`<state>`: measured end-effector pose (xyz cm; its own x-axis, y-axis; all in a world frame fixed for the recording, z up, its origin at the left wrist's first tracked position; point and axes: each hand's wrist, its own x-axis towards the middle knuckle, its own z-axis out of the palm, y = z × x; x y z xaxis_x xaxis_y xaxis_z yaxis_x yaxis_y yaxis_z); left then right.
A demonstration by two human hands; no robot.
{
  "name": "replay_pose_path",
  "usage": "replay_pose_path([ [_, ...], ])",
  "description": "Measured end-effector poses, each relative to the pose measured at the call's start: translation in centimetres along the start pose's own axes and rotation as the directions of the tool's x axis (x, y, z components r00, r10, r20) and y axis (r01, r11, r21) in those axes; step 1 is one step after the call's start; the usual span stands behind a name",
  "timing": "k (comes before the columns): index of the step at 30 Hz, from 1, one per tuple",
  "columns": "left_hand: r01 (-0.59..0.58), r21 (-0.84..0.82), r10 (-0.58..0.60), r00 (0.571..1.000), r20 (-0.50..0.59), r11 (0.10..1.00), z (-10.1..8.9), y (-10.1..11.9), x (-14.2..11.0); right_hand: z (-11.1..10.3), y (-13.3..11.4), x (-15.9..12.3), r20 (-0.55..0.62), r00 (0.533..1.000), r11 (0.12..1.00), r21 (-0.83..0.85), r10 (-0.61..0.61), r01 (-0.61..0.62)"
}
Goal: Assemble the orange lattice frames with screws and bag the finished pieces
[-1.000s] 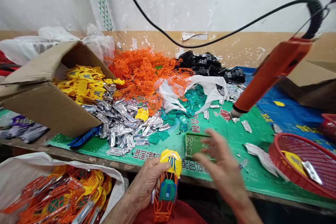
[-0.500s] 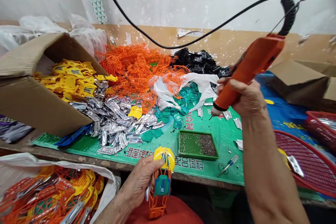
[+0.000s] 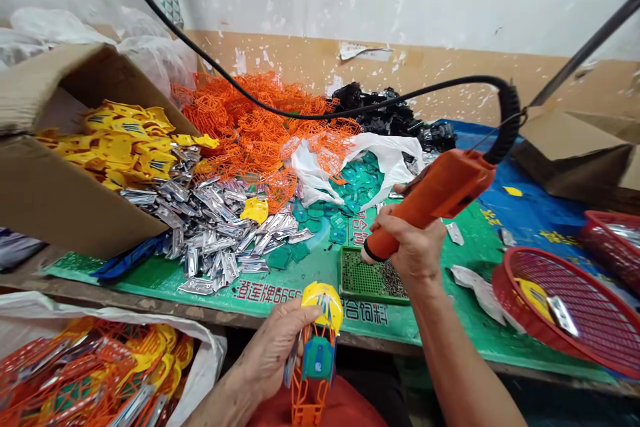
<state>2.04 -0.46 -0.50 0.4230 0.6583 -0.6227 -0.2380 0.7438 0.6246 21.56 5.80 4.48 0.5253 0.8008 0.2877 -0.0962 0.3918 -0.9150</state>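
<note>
My left hand (image 3: 273, 347) is closed around a toy vehicle body (image 3: 319, 357) low in front of me, with a yellow front piece, an orange frame and a teal window part. My right hand (image 3: 417, 247) grips an orange electric screwdriver (image 3: 435, 197), its nose pointing down and left. That nose is above the green screw tray (image 3: 357, 280), which has a perforated bottom and a heap of small screws at its right end. Whether the bit touches the tray I cannot tell.
Silver metal plates (image 3: 215, 233) are piled left of centre. Behind lie orange frames (image 3: 260, 120) and black parts (image 3: 385, 113). A cardboard box (image 3: 75, 207) holds yellow pieces. A white sack (image 3: 210, 353) of assembled parts is at lower left. A red basket (image 3: 505, 280) stands right. A black cable (image 3: 210, 60) hangs across.
My right hand took hold of the hanging screwdriver and pulled it down and left to the screw tray. My left hand still holds the toy vehicle body.
</note>
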Motion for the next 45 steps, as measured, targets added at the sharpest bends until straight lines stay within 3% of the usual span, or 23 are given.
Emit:
replay_pose_path([
  [12, 0.04, -0.099, -0.041, 0.999, -0.002, 0.994, -0.2, -0.3, 0.2, -0.2, 2.1, 0.5, -0.046, 0.999, 0.999, -0.033, -0.026, 0.024],
  [23, 0.058, -0.14, -0.062, 0.998, -0.027, 0.988, 0.0, -0.4, 0.5, -0.1, 2.1, 0.2, -0.048, 0.999, 1.0, -0.02, 0.002, -0.003],
  [29, 0.091, -0.201, -0.114, 0.988, -0.106, 0.975, 0.6, -0.1, 0.2, -0.2, 2.2, 0.2, -0.031, 0.999, 0.999, -0.037, -0.019, 0.018],
  [38, 0.051, -0.158, -0.07, 0.991, -0.116, 0.986, 1.1, -0.2, 0.0, -0.4, 2.7, 0.1, -0.037, 0.998, 0.995, -0.088, -0.044, 0.04],
  [45, -0.018, -0.129, 0.0, 0.99, -0.138, 0.991, 1.4, -0.1, 0.1, -0.1, 0.1, 0.4, -0.028, 0.997, 0.996, 0.051, -0.077, 0.078],
])
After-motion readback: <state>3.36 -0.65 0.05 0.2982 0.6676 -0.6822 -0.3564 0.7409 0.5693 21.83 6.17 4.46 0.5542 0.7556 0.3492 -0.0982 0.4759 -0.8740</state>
